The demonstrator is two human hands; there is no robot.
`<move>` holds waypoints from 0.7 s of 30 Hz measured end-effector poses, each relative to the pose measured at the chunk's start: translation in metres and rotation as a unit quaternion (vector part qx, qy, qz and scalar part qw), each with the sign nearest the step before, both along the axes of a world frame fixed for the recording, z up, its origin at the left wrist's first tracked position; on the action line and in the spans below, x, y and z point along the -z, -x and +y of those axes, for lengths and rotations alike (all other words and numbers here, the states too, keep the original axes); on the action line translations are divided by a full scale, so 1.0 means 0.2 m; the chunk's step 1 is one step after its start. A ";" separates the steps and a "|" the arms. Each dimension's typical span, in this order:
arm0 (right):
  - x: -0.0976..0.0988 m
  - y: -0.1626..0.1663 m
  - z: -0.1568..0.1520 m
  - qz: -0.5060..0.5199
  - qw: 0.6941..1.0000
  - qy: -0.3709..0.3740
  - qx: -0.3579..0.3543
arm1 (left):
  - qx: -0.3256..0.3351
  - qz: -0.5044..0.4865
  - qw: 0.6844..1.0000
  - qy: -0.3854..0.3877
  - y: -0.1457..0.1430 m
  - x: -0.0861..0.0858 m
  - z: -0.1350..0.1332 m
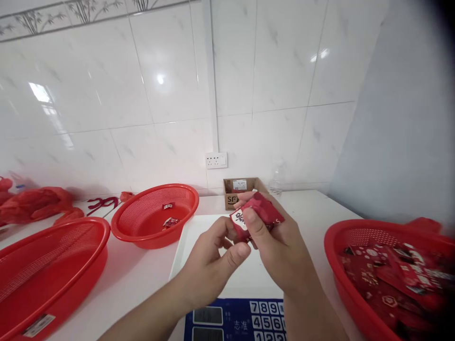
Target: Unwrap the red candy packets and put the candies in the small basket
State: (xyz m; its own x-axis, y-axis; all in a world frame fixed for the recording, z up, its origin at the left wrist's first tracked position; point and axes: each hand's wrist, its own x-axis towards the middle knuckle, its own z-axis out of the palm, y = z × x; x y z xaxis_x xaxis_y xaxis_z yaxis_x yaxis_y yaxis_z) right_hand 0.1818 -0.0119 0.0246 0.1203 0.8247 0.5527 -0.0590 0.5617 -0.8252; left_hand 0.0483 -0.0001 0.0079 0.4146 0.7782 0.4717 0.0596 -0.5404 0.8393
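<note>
A small red snack packet with a white label and dark lettering is held up above a white weighing scale. My right hand is closed around the packet, thumb pressed on its front. At the packet's lower left, my left hand has its curled fingers and thumb at the edge; the exact contact is partly hidden. Below my hands is the scale's blue panel, with number keys and two dark displays. To the right, a red basket holds many red packets.
A round red basket with a few small packets stands behind the scale's left side. Another red basket is at the near left. A cardboard box and clear bottle stand near the tiled wall; red bags lie far left.
</note>
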 end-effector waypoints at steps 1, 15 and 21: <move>0.00 0.01 -0.01 0.000 1.000 0.002 -0.017 | 0.012 -0.048 0.999 0.017 -0.01 0.01 -0.02; 0.03 0.06 0.00 -0.024 0.998 0.016 -0.056 | -0.014 -0.242 0.960 0.138 0.14 0.08 -0.03; 0.06 0.12 -0.01 -0.048 0.995 0.013 -0.090 | -0.048 -0.166 0.979 0.107 0.15 0.07 -0.04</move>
